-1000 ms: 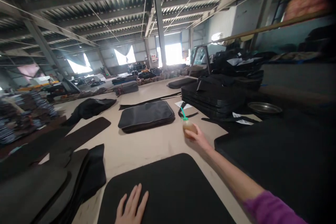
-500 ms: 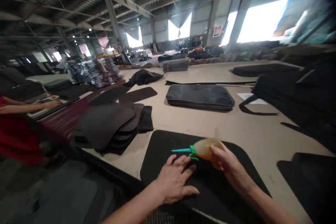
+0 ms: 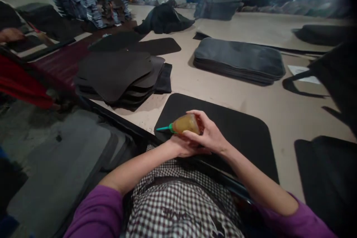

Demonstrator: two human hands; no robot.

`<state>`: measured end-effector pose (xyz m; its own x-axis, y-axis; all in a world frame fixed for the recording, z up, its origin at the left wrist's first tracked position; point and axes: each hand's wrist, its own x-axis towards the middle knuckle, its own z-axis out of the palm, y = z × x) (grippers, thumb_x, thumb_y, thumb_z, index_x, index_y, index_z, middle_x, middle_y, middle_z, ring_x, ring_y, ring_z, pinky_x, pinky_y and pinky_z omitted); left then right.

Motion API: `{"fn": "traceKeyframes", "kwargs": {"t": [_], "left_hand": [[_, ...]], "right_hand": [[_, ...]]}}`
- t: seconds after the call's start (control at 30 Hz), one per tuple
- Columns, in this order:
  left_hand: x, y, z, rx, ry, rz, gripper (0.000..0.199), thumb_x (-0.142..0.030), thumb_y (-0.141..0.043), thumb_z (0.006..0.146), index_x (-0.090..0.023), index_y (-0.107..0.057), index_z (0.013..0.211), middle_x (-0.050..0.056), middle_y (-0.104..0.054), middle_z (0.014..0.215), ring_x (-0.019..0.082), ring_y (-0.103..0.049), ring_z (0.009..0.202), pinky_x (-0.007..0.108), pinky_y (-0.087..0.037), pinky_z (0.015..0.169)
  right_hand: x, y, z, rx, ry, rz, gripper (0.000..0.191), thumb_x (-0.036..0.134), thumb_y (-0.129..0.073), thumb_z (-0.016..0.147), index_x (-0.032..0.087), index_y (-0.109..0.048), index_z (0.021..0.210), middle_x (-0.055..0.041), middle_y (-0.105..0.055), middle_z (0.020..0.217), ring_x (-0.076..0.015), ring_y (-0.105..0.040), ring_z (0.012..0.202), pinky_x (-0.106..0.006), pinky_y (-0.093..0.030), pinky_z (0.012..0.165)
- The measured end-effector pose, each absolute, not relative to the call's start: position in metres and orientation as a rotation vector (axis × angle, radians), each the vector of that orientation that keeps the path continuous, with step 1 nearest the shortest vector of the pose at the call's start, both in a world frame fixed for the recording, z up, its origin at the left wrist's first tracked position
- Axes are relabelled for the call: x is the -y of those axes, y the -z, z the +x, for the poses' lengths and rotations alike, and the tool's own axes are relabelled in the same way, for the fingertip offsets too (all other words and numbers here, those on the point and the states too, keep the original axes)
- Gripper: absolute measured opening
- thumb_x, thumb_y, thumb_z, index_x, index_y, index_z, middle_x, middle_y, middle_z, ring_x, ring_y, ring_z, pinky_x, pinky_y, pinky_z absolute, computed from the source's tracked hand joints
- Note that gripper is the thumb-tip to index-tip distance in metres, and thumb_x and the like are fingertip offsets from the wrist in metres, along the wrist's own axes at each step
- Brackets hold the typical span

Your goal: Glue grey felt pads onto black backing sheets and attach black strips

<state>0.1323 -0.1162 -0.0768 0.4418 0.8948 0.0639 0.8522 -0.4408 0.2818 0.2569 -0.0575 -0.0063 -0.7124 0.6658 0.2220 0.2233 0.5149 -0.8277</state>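
Note:
My right hand (image 3: 210, 132) is closed around a squeeze bottle (image 3: 184, 124) of amber liquid, probably glue, with a green collar and a thin teal nozzle. The bottle lies nearly level, its nozzle pointing left over the corner of a dark rounded panel (image 3: 237, 126). Below the bottle, my left hand (image 3: 186, 148) lies low at the panel's near edge, fingers stretched to the right and partly hidden by my right hand. It holds nothing that I can see. The panel rests on the pale tabletop (image 3: 184, 78).
To the left lies a pile of dark panels (image 3: 117, 74). A neat stack of dark panels (image 3: 240, 57) sits farther back. On the right are a black strapped piece (image 3: 334, 70) and more dark panels (image 3: 329, 167). A person in red (image 3: 22, 81) stands at far left.
My view has tipped downward. My right hand has brought the bottle left and toward me, above my left hand. My left hand has shifted to the panel's near edge, its fingers now pointing right.

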Motion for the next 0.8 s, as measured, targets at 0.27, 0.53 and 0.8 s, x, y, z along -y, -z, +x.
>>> {"fn": "traceKeyframes", "kwargs": {"t": [0.27, 0.53, 0.8], "left_hand": [[0.116, 0.063, 0.131, -1.516, -0.329, 2.574, 0.081, -0.067, -0.041, 0.099, -0.008, -0.037, 0.156, 0.014, -0.038, 0.163, 0.032, -0.025, 0.154, 0.044, -0.024, 0.128], [0.117, 0.054, 0.127, -1.518, -0.34, 2.681, 0.072, -0.07, -0.031, 0.1, -0.021, -0.047, 0.152, 0.011, -0.049, 0.156, 0.031, -0.031, 0.151, 0.055, -0.013, 0.127], [0.114, 0.047, 0.127, -1.502, -0.332, 2.703, 0.072, -0.068, -0.026, 0.102, -0.023, -0.04, 0.156, 0.01, -0.04, 0.162, 0.026, -0.029, 0.152, 0.048, -0.021, 0.124]], "right_hand": [[0.045, 0.004, 0.244, 2.321, -0.879, -0.651, 0.054, 0.051, -0.072, 0.088, 0.026, -0.051, 0.13, -0.0078, -0.061, 0.119, -0.0265, -0.063, 0.105, -0.041, -0.055, 0.091], [0.009, 0.015, 0.234, 2.195, -0.744, -0.827, 0.055, 0.055, -0.07, 0.087, 0.023, -0.052, 0.127, -0.0093, -0.064, 0.12, -0.0282, -0.064, 0.106, -0.044, -0.053, 0.096], [-0.026, 0.026, 0.218, 2.038, -0.494, -0.983, 0.058, 0.064, -0.064, 0.087, 0.021, -0.052, 0.124, -0.0122, -0.063, 0.117, -0.0294, -0.062, 0.107, -0.045, -0.052, 0.095]]}}
